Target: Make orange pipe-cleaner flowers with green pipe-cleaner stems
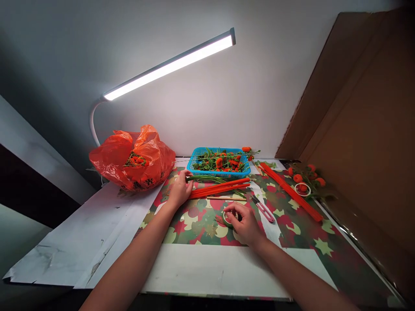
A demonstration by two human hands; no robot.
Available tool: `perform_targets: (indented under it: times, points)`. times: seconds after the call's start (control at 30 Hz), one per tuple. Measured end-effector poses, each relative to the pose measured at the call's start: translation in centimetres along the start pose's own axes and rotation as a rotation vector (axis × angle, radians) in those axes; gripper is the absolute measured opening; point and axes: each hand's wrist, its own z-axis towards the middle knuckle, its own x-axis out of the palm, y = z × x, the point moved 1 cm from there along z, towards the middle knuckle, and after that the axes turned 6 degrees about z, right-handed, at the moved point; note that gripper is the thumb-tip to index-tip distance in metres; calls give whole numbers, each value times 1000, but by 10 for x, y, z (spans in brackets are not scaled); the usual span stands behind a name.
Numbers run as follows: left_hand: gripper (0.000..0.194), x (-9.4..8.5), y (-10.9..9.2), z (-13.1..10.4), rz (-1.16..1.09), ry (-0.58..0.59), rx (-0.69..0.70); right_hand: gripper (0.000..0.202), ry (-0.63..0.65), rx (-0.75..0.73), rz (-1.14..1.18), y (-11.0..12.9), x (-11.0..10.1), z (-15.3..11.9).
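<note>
My left hand (180, 189) is at the left ends of a bunch of thin green stems (210, 178), its fingers curled around the ends. Just below the stems lies a bundle of red fuzzy sticks (220, 188), its left end next to my left thumb. My right hand (244, 221) has its fingers closed over a roll of green tape (226, 219), which is partly hidden beneath them. A thin wooden stick (227, 198) lies between my hands. Right of my right hand rests a pink-handled cutting tool (266, 212).
A blue basket (218, 173) holds orange flowers and green stems. At the left stands an orange plastic bag (155, 151) with flowers inside. More red fuzzy sticks (292, 193) and a white tape ring (302, 195) lie at the right. A lit lamp (171, 65) hangs above; cardboard (356, 108) stands at right.
</note>
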Motion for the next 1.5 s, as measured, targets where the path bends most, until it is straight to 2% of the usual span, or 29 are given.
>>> perform_targets:
  times: [0.27, 0.33, 0.4, 0.47, 0.57, 0.63, 0.7, 0.9, 1.13, 1.23, 1.37, 1.43, 1.47, 1.5]
  points:
    - [9, -4, 4, 2, 120, 169, 95, 15, 10, -7, -13, 2, 0, 0]
    - [10, -6, 2, 1, 194, 157, 68, 15, 13, -12, -9, 1, 0, 0]
    - [15, -10, -1, 1, 262, 95, 45, 15, 14, -14, -6, 0, 0, 0]
    - [16, -14, -8, 0, 263, 90, 110, 14, 16, -11, -8, -1, 0, -1]
    - [19, -14, -17, -1, 225, 286, 300, 15, 16, -10, -8, -1, 0, -1]
    - [20, -12, -20, -1, 236, 395, 346, 15, 18, -13, -3, 0, 0, -1]
    - [20, -10, -19, 0, 246, 431, 356, 15, 20, -14, 0, 1, 0, 0]
    - [25, -5, -13, 0, 239, 354, 316, 15, 30, -30, -8, 3, 0, 0]
    - [22, -8, -20, -1, 178, 234, 334, 14, 26, -28, 10, 3, -1, 1]
    - [21, -10, -22, 0, 195, 169, 289, 14, 26, -19, 17, 3, -1, 1]
    - [17, -15, -27, 1, 35, 32, 69, 12, 7, 11, 61, 1, 0, 0]
    - [18, -17, -34, -1, -173, 100, -63, 15, -24, 71, 160, -1, 0, 1]
    - [21, -17, -39, -3, -311, 195, -121, 20, -49, 108, 243, -1, -1, 3]
    - [25, -17, -46, -6, -467, 355, -168, 28, -78, 146, 340, -2, -1, 4]
